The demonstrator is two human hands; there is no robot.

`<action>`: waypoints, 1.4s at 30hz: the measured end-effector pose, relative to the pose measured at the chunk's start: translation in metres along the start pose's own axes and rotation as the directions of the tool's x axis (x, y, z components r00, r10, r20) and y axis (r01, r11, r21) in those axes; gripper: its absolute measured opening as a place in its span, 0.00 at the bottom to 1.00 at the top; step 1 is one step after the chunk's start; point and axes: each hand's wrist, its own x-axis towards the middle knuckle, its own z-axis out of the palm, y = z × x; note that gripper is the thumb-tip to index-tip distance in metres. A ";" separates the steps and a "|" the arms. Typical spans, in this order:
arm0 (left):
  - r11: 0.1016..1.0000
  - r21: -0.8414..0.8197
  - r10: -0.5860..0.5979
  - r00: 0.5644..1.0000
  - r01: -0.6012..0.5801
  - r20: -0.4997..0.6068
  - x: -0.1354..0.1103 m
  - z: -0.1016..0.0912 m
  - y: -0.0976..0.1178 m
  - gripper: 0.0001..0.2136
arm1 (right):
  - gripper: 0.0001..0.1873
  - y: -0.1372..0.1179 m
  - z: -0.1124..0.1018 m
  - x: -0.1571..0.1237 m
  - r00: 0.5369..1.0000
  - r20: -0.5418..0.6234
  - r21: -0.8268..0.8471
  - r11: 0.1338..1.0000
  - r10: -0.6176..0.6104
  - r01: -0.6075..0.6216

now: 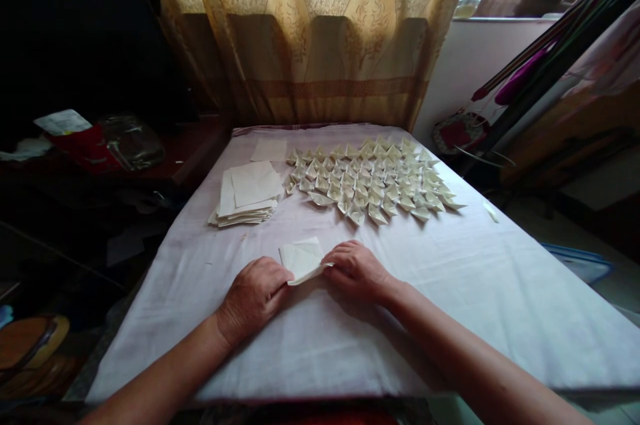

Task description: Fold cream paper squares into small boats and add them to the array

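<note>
Between my two hands, near the middle of the table, a sheet of off-white paper [302, 255] is partly folded, its near edge raised off the cloth. My left hand [261, 286] pinches the near left corner of that paper. At the right end of the same edge, the closed fingers of my right hand [354, 269] grip it. Beyond my left hand lies a stack of paper sheets [254, 185], loosely piled. Farther right, many small folded paper boats [360, 181] with pointed tips stand close together in rows.
A white cloth covers the table [480, 305]. One flat sheet [269, 150] lies behind the stack, and a small white scrap [491, 211] near the right edge. A patterned curtain [330, 45] hangs behind; a glass jar [131, 141] stands on the dark cabinet at left.
</note>
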 end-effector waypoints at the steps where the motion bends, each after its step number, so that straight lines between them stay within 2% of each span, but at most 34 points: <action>1: 0.999 -0.006 -0.032 0.999 0.032 0.009 0.002 0.000 -0.001 0.07 | 0.08 -0.001 -0.001 0.003 0.997 0.024 -0.014 0.997 0.075 -0.075; 4: 0.987 -0.014 -0.161 0.987 0.161 0.000 0.005 0.002 -0.004 0.09 | 0.11 -0.007 -0.004 0.015 0.936 0.088 -0.057 0.940 0.341 -0.337; 7: 0.965 -0.049 -0.258 0.966 0.257 -0.018 0.008 0.006 -0.008 0.24 | 0.10 -0.011 -0.002 0.024 0.889 0.065 -0.033 0.891 0.454 -0.452; 9: 0.962 -0.047 -0.271 0.962 0.270 -0.019 0.010 0.008 -0.010 0.29 | 0.11 -0.012 0.003 0.026 0.893 0.013 -0.039 0.893 0.450 -0.449; 11: 0.968 0.016 -0.248 0.968 0.249 -0.030 0.012 0.008 -0.011 0.30 | 0.13 -0.012 0.010 0.027 0.901 -0.055 -0.069 0.899 0.430 -0.433; 16: 0.967 0.210 -0.126 0.988 0.144 -0.094 0.019 0.008 -0.006 0.17 | 0.12 -0.009 0.024 0.023 0.932 -0.202 -0.135 0.934 0.302 -0.332; 18: 0.970 0.229 -0.060 0.993 0.083 -0.103 0.021 0.009 -0.003 0.18 | 0.11 -0.008 0.027 0.022 0.934 -0.233 -0.134 0.942 0.272 -0.308; 22: 0.976 0.210 0.069 0.997 -0.060 -0.039 0.020 0.012 0.001 0.18 | 0.07 -0.006 0.029 0.022 0.928 -0.283 -0.110 0.953 0.241 -0.281; 25: 0.976 0.163 0.143 0.989 -0.146 0.025 0.017 0.013 0.001 0.16 | 0.09 -0.005 0.031 0.021 0.926 -0.303 -0.116 0.956 0.223 -0.268; 35: 0.980 0.152 0.122 0.990 -0.131 0.064 0.015 0.015 0.000 0.17 | 0.13 -0.005 0.030 0.021 0.933 -0.307 -0.112 0.966 0.189 -0.232; 42: 0.984 0.143 0.099 0.992 -0.109 0.075 0.017 0.013 0.002 0.17 | 0.11 -0.006 0.030 0.021 0.931 -0.299 -0.109 0.962 0.208 -0.250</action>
